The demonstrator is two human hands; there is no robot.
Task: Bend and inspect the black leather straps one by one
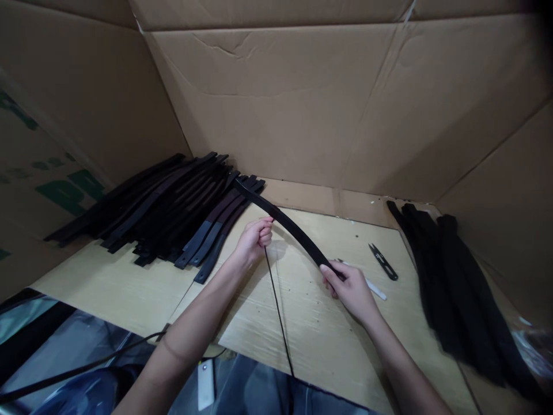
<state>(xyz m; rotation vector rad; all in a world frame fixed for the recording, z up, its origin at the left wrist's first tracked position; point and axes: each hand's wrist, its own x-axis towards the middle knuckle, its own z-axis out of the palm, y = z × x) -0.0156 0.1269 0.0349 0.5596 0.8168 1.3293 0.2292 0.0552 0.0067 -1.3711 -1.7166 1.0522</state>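
A long, curved black strip (298, 233) slants across the middle of the board. Near its lower end my right hand (348, 288) pinches it between thumb and fingers. My left hand (257, 239) is closed in a fist just below the strip's upper half, its fingertips close against the strip's edge. From that fist a thin dark cord (276, 294) runs down past the front edge of the board. The strip's far end reaches over a heap of similar black strips (173, 202) at the left. Whether my left fingers also grip the strip, I cannot tell.
Black thread snips (383, 262) lie right of my right hand, beside a partly covered white strip (377, 289). More black strips (458, 294) lie at the right. Cardboard walls (276, 104) enclose the pale board (298, 334). Another dark cord (86, 366) crosses at lower left.
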